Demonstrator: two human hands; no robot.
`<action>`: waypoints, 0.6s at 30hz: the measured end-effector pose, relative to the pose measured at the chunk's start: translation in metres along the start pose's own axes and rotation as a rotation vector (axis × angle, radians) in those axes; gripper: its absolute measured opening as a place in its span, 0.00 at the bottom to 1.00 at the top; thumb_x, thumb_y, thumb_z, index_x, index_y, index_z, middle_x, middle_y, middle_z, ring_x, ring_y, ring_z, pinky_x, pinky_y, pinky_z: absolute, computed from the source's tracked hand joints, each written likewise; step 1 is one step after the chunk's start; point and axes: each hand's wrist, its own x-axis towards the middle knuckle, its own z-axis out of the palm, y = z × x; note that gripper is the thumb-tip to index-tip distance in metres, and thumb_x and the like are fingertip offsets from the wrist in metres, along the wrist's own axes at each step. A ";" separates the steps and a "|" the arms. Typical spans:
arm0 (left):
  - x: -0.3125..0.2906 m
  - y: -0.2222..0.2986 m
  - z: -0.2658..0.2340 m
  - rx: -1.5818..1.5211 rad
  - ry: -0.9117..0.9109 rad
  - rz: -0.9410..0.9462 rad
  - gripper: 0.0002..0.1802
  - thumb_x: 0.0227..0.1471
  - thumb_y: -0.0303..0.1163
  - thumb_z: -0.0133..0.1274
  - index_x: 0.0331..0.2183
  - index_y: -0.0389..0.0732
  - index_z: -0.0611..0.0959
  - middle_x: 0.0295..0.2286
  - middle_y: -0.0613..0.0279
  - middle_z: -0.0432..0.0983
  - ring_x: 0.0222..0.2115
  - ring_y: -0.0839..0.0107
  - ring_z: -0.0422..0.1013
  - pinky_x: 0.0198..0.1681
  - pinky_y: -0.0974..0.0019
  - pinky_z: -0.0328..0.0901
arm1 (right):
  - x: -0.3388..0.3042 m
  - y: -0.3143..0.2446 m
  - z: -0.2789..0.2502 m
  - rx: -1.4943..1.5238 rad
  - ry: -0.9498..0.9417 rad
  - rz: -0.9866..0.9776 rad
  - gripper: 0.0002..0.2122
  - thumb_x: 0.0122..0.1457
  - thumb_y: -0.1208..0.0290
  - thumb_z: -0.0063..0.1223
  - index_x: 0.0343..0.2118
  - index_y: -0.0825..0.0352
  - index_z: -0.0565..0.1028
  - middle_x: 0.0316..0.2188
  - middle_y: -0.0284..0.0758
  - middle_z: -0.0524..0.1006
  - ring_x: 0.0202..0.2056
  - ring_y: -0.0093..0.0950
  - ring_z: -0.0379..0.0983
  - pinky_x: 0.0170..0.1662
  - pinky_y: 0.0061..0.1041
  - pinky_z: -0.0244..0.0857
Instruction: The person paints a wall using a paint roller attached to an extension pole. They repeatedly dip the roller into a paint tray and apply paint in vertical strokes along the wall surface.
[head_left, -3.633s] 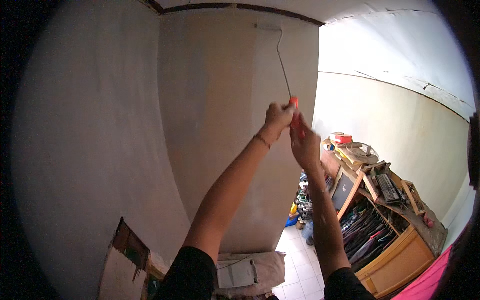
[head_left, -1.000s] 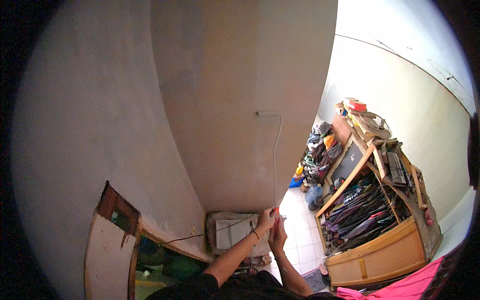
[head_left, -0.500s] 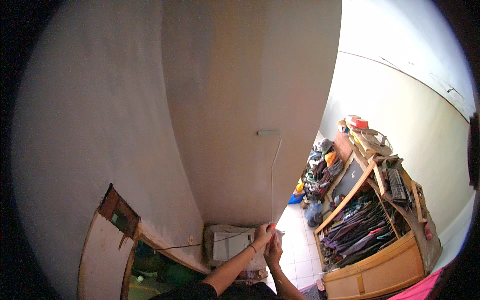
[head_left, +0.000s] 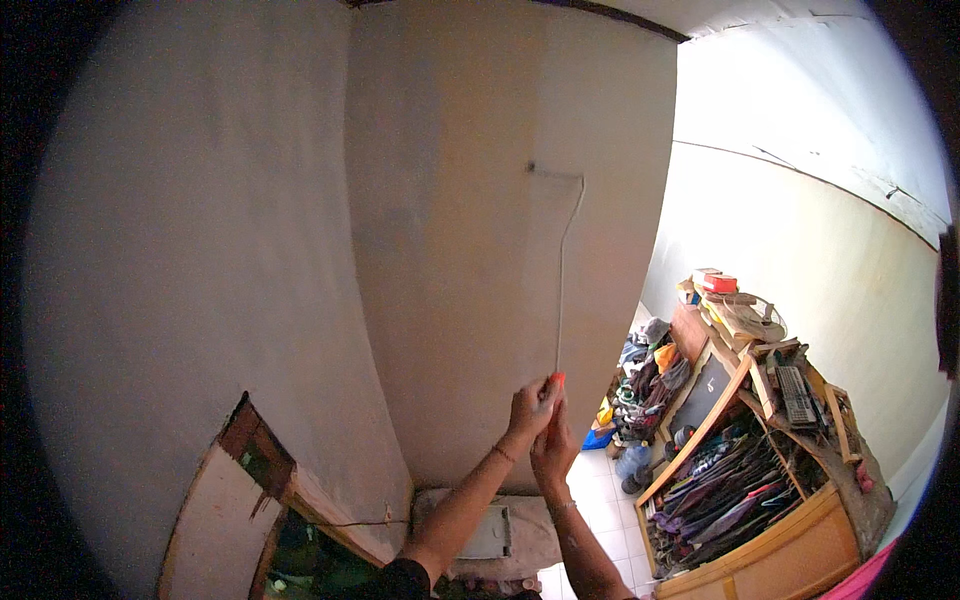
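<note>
Left hand (head_left: 533,408): one, the person's own; fingers closed about the upper part of a red roller handle (head_left: 558,380), a thin band at the wrist. Right hand (head_left: 554,455): one, set just below the left, closed about the lower part of the same handle, most of which the grip hides.

Paint roller: one long, bent metal rod (head_left: 560,300) rising from the handle to a roller head (head_left: 557,173), blurred, lying nearly level before the facing wall (head_left: 480,370). It appears to rest on the surface; from where I stand, contact cannot be confirmed.

Condition of the facing wall, by tone. Right portion: a pale band (head_left: 612,120), fairly even in its upper part; judged coated. Middle portion: a tan band (head_left: 487,110), its right edge meeting the pale one near the roller's left end; judged not yet coated. Left portion: a greyish band (head_left: 395,130); coated or merely shaded, cannot tell. Lower portion: dull and brownish, without a clear border; coverage uncertain. Estimate: part done, with the tan band the plainest remainder.

Surroundings: dark trim (head_left: 620,18) along the wall's top edge; a pale panel (head_left: 488,533) on a cloth-covered piece (head_left: 540,535) at its foot; right, white floor tiles (head_left: 603,505) and a wooden wardrobe (head_left: 800,540), open-fronted, filled with hanging clothes (head_left: 715,490).
</note>
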 end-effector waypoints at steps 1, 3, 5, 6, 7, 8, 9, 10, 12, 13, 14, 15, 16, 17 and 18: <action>0.017 0.021 -0.013 0.027 -0.028 -0.016 0.23 0.61 0.47 0.49 0.29 0.35 0.81 0.23 0.47 0.77 0.24 0.56 0.76 0.28 0.56 0.66 | 0.020 -0.012 0.004 0.019 0.017 -0.012 0.31 0.59 0.78 0.49 0.66 0.65 0.56 0.37 0.52 0.78 0.35 0.46 0.78 0.33 0.38 0.70; 0.056 0.034 -0.033 -0.042 0.025 0.126 0.23 0.62 0.47 0.47 0.31 0.35 0.80 0.24 0.45 0.77 0.26 0.56 0.77 0.30 0.57 0.68 | 0.063 -0.036 0.015 0.067 0.005 -0.038 0.30 0.63 0.76 0.47 0.67 0.64 0.53 0.43 0.52 0.78 0.38 0.46 0.79 0.34 0.39 0.70; 0.088 0.071 -0.039 0.036 0.072 0.288 0.22 0.64 0.46 0.46 0.35 0.34 0.80 0.28 0.46 0.79 0.29 0.57 0.78 0.34 0.58 0.70 | 0.117 -0.040 0.009 -0.003 0.086 -0.080 0.28 0.63 0.75 0.47 0.66 0.65 0.56 0.37 0.54 0.78 0.34 0.46 0.79 0.31 0.38 0.69; 0.100 0.083 -0.049 0.011 0.072 0.284 0.23 0.64 0.46 0.46 0.37 0.33 0.80 0.29 0.48 0.80 0.31 0.60 0.78 0.37 0.59 0.70 | 0.142 -0.050 0.008 -0.017 0.119 -0.100 0.27 0.63 0.74 0.47 0.65 0.66 0.57 0.34 0.54 0.78 0.30 0.47 0.78 0.28 0.38 0.68; 0.111 0.092 -0.059 -0.014 0.072 0.279 0.24 0.64 0.47 0.45 0.38 0.33 0.80 0.31 0.50 0.80 0.33 0.63 0.78 0.39 0.60 0.70 | 0.168 -0.061 0.005 -0.033 0.151 -0.119 0.26 0.63 0.74 0.48 0.65 0.66 0.58 0.30 0.53 0.78 0.26 0.47 0.78 0.26 0.39 0.67; 0.116 0.098 -0.069 -0.037 0.070 0.269 0.25 0.64 0.47 0.45 0.40 0.32 0.81 0.33 0.52 0.81 0.34 0.66 0.78 0.41 0.61 0.71 | 0.189 -0.071 0.002 -0.026 0.170 -0.134 0.26 0.63 0.73 0.48 0.64 0.66 0.59 0.27 0.53 0.77 0.24 0.48 0.77 0.24 0.40 0.66; 0.116 0.105 -0.074 -0.079 0.071 0.302 0.23 0.65 0.46 0.45 0.40 0.33 0.80 0.33 0.53 0.81 0.34 0.66 0.78 0.41 0.62 0.71 | 0.211 -0.080 -0.005 -0.026 0.192 -0.148 0.25 0.63 0.72 0.49 0.63 0.66 0.61 0.24 0.53 0.76 0.22 0.48 0.76 0.23 0.40 0.65; 0.112 0.111 -0.078 -0.119 0.072 0.327 0.22 0.65 0.44 0.45 0.40 0.33 0.79 0.33 0.54 0.81 0.33 0.65 0.78 0.40 0.63 0.72 | 0.232 -0.084 -0.010 -0.010 0.208 -0.157 0.25 0.63 0.71 0.49 0.63 0.65 0.62 0.22 0.53 0.76 0.21 0.48 0.76 0.22 0.41 0.64; 0.097 0.117 -0.085 -0.205 0.045 0.338 0.20 0.65 0.43 0.45 0.40 0.34 0.79 0.33 0.55 0.81 0.33 0.65 0.78 0.39 0.64 0.72 | 0.267 -0.096 -0.021 -0.017 0.215 -0.134 0.23 0.62 0.70 0.51 0.61 0.66 0.65 0.20 0.51 0.75 0.19 0.37 0.74 0.21 0.35 0.63; 0.089 0.124 -0.082 -0.268 0.009 0.333 0.20 0.65 0.44 0.45 0.40 0.34 0.79 0.33 0.56 0.81 0.34 0.67 0.78 0.39 0.65 0.72 | 0.281 -0.102 -0.036 -0.059 0.217 -0.109 0.23 0.62 0.71 0.53 0.60 0.67 0.68 0.19 0.49 0.74 0.18 0.27 0.74 0.21 0.30 0.63; 0.078 0.123 -0.086 -0.308 -0.014 0.312 0.21 0.65 0.44 0.46 0.40 0.34 0.79 0.33 0.57 0.80 0.34 0.68 0.78 0.40 0.66 0.72 | 0.287 -0.102 -0.039 -0.090 0.224 -0.126 0.23 0.62 0.70 0.53 0.60 0.68 0.67 0.19 0.48 0.74 0.18 0.26 0.73 0.21 0.29 0.63; 0.065 0.121 -0.086 -0.312 -0.036 0.295 0.21 0.65 0.44 0.46 0.40 0.34 0.79 0.34 0.57 0.80 0.34 0.68 0.78 0.40 0.66 0.72 | 0.289 -0.095 -0.044 -0.138 0.228 -0.143 0.23 0.63 0.69 0.53 0.60 0.68 0.67 0.18 0.47 0.75 0.18 0.26 0.73 0.21 0.29 0.63; 0.053 0.121 -0.088 -0.320 -0.054 0.279 0.21 0.65 0.45 0.46 0.40 0.34 0.79 0.34 0.57 0.80 0.34 0.69 0.78 0.40 0.66 0.72 | 0.284 -0.086 -0.047 -0.188 0.231 -0.165 0.23 0.63 0.69 0.52 0.60 0.68 0.67 0.18 0.46 0.75 0.18 0.25 0.73 0.21 0.28 0.64; 0.042 0.117 -0.089 -0.329 -0.072 0.262 0.21 0.64 0.45 0.47 0.40 0.34 0.79 0.35 0.57 0.79 0.34 0.69 0.78 0.40 0.66 0.72 | 0.272 -0.075 -0.045 -0.177 0.224 -0.164 0.23 0.63 0.68 0.52 0.60 0.68 0.67 0.19 0.46 0.75 0.19 0.25 0.73 0.22 0.28 0.64; 0.031 0.111 -0.089 -0.345 -0.084 0.206 0.20 0.64 0.43 0.47 0.40 0.34 0.79 0.36 0.57 0.79 0.36 0.69 0.77 0.41 0.65 0.72 | 0.258 -0.061 -0.047 -0.169 0.224 -0.166 0.22 0.64 0.68 0.52 0.60 0.68 0.67 0.19 0.45 0.75 0.19 0.25 0.73 0.22 0.27 0.65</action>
